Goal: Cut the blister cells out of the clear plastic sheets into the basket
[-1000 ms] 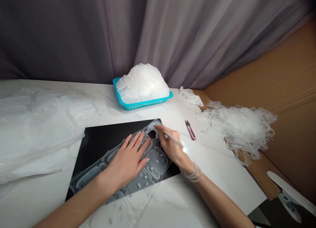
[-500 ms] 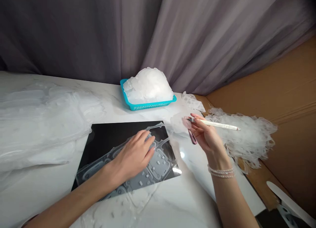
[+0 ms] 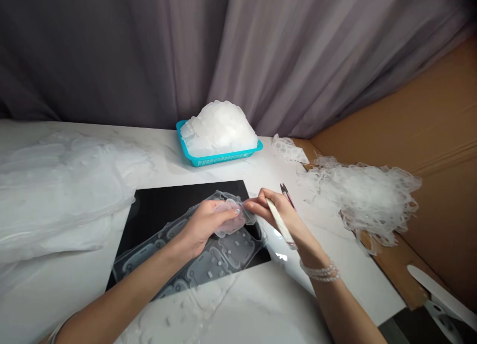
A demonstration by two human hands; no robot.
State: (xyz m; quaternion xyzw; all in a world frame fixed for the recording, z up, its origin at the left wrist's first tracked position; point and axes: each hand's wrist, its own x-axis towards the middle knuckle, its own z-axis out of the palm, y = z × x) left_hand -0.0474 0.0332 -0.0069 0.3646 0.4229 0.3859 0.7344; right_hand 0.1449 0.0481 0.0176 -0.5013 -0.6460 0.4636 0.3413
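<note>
My left hand [image 3: 203,225] is closed on a clear moulded plastic piece [image 3: 228,225], thumb on top, above the black mat [image 3: 149,200]. Beneath it, a translucent moulded plastic sheet [image 3: 208,274] with rounded shapes and small raised studs lies partly on the mat. My right hand [image 3: 278,212] has its fingertips at the sheet's upper right corner, close to the left thumb. It also grips a slim pen-like tool with a white handle [image 3: 279,222], whose working tip is hidden. Just behind the right hand are snips [image 3: 286,194] with dark tips and a pink handle, partly covered.
A turquoise basket [image 3: 223,158] heaped with translucent pieces stands at the back. Stacked plastic sheets [image 3: 63,195] cover the left of the marble-patterned table. Cut-out scrap webbing [image 3: 365,195] piles up at the right, beside a cardboard wall [image 3: 428,115]. A grey curtain [image 3: 149,56] hangs behind.
My right hand has moved left and down to the sheet's corner, turning the white-handled tool to point back toward the wrist. My left hand, earlier flat on the sheet, now grips a clear piece.
</note>
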